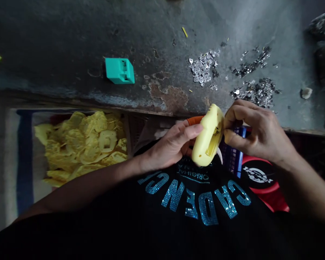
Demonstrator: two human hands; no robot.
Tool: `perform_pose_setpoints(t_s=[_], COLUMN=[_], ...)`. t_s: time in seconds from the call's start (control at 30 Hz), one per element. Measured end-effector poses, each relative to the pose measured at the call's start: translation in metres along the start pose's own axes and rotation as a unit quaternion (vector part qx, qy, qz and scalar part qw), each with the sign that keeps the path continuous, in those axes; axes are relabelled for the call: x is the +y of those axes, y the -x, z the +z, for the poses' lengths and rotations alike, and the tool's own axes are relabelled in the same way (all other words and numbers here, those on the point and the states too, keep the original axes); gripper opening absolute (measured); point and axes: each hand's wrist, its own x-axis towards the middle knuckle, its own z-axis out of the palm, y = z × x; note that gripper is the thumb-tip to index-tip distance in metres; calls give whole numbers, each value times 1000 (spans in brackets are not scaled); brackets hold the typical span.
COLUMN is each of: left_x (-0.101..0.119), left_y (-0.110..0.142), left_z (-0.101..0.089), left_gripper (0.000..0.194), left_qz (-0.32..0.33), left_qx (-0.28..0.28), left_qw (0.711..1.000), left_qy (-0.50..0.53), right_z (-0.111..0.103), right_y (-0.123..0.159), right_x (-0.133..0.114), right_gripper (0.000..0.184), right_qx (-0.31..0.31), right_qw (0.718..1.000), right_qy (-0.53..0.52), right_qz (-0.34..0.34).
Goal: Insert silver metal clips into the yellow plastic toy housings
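My left hand (173, 143) holds a pale yellow moulded plastic casing (208, 135) from its left side, with the thumb pressed on the shell. My right hand (257, 131) pinches the casing's right edge between thumb and fingers, close to a dark slot in the shell. Anything small between those fingertips is hidden. A teal plastic block (120, 70) lies on the concrete ledge (70, 43), well beyond both hands. Small metal parts (203, 66) lie in loose heaps above my right hand.
A heap of yellow plastic shells (81, 144) lies on a striped cloth at lower left. Under my hands are a blue plastic crate (234, 151) and a red and black object (260, 177). Dark lumps sit at the ledge's far right. My dark sequinned shirt fills the bottom.
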Motion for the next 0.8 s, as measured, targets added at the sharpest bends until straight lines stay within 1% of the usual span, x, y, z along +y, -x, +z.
perform_pose_setpoints(t_s=[0.07, 0.1, 0.17, 0.23, 0.3, 0.4, 0.47, 0.57, 0.67, 0.8], left_x=[0, 0, 0, -1, -1, -2, -4, -5, -5, -4], left_y=[-2, -3, -4, -4, -2, -1, 0, 0, 2, 7], left_z=[1, 1, 0, 0, 0, -1, -1, -2, -1, 3], left_gripper=[65, 64, 64, 64, 68, 75, 75, 72, 67, 61], left_qz=[-2, 1, 2, 12, 30, 54, 66, 80, 85, 90], left_qx=[-30, -34, -25, 5, 30, 16, 3, 2, -11, -20], left_qw=[999, 999, 1000, 1000, 999, 998, 997, 995, 995, 994], left_qy=[15, 18, 15, 5, -14, -40, -49, -53, -52, -56], right_z=[-5, -7, -5, 0, 6, 15, 17, 17, 16, 22], right_y=[1, 2, 4, 7, 9, 10, 11, 12, 12, 9], right_x=[1, 2, 3, 3, 2, -1, -2, -3, -3, -4], right_gripper=[9, 8, 4, 2, 1, 4, 5, 5, 8, 13], right_qx=[-7, -4, 11, 30, 50, 77, 89, 88, 76, 73], right_qw=[1000, 1000, 1000, 1000, 998, 995, 993, 994, 995, 995], right_qy=[-2, -3, -2, 4, 17, 49, 61, 52, 53, 68], right_qz=[6, 9, 7, -5, -20, -36, -47, -48, -36, -30])
